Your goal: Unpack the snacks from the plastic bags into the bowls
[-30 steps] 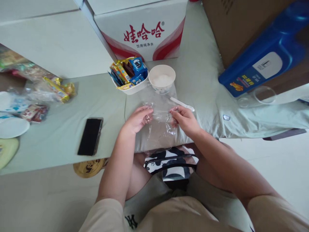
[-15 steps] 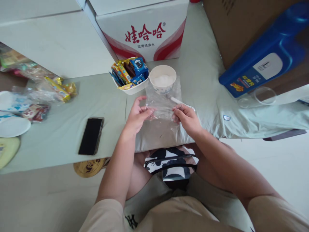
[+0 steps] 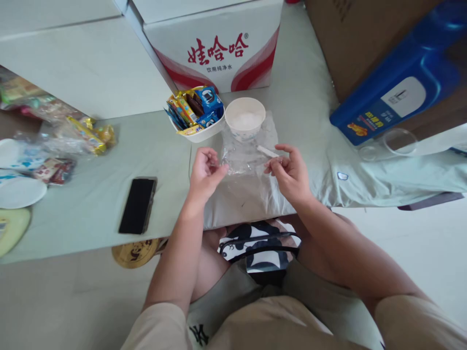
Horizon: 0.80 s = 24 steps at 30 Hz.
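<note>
A clear plastic bag (image 3: 239, 158) lies crumpled on the cloth in front of me. A white bowl with a patterned side (image 3: 245, 116) stands on its far part, holding a white, grainy-looking substance. My left hand (image 3: 206, 172) is beside the bag's left edge, thumb out and fingers loosely curled, apparently holding nothing. At the bag's right edge my right hand (image 3: 290, 175) has its index finger raised and its other fingers loosely bent; any contact with the bag is hard to make out. A white stick-like handle (image 3: 267, 151) lies on the bag near its fingertips.
A tub of wrapped snacks (image 3: 204, 131) stands left of the bowl, before a white and red carton (image 3: 219, 58). A phone (image 3: 137, 205) lies to the left. At right are a big blue bottle (image 3: 386, 92) and a clear plastic cup (image 3: 399, 146).
My hands have moved apart from their pinch on the plastic bag, left hand leftward and right hand slightly rightward. The stretched bag now lies flatter, and my right index finger is lifted.
</note>
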Each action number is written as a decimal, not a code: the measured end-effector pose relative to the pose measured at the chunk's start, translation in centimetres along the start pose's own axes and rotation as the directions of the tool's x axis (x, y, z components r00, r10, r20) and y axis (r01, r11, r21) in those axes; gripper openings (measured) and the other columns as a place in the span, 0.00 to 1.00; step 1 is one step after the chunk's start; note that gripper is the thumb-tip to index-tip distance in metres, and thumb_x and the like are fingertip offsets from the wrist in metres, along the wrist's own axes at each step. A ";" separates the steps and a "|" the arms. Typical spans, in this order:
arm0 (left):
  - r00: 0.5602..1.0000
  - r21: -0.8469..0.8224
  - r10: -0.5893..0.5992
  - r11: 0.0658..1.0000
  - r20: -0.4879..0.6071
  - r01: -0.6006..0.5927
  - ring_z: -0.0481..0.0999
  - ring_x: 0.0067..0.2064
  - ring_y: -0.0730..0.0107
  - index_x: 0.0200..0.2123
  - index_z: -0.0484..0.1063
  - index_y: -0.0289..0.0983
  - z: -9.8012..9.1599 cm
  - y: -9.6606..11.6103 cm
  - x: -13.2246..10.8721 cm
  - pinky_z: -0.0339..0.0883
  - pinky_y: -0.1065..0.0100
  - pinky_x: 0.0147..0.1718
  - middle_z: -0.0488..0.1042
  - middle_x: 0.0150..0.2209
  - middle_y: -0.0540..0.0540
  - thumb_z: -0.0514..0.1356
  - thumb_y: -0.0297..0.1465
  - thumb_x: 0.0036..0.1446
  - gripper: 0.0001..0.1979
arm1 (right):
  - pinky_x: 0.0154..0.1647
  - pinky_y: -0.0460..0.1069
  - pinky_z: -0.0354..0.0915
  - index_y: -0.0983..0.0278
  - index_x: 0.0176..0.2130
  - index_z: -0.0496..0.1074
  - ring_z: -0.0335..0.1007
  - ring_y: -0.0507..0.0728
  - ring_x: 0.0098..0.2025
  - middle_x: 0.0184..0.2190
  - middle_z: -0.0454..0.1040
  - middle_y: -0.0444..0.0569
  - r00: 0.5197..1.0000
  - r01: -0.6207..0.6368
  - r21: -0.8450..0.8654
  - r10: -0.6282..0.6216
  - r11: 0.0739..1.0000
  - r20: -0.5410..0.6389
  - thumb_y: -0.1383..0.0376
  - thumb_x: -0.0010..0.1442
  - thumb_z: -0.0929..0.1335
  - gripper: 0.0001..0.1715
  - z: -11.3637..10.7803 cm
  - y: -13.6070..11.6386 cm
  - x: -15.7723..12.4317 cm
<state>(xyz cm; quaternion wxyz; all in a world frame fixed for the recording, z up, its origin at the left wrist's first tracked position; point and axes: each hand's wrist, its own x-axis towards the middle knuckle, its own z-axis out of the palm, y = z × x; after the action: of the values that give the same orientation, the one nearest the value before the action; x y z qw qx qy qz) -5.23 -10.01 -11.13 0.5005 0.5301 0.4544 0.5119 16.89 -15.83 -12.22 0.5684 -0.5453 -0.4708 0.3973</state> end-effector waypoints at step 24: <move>0.813 -0.222 -0.535 0.785 0.229 0.579 0.62 0.17 0.85 0.30 0.66 0.38 0.4 2.0 -0.4 0.50 0.81 0.14 0.67 0.20 0.58 0.77 0.34 0.40 0.22 | 0.37 0.51 0.70 0.58 0.46 0.66 0.75 0.51 0.29 0.29 0.76 0.40 0.995 -0.073 -0.057 0.076 0.996 0.062 0.62 0.61 0.67 0.13 0.9 0.3 0.3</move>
<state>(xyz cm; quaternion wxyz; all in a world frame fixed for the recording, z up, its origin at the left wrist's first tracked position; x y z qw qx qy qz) -4.88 -10.61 -9.12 0.7327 0.3331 0.4735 0.3577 16.09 -15.32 -12.54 0.5227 -0.5650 -0.4788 0.4223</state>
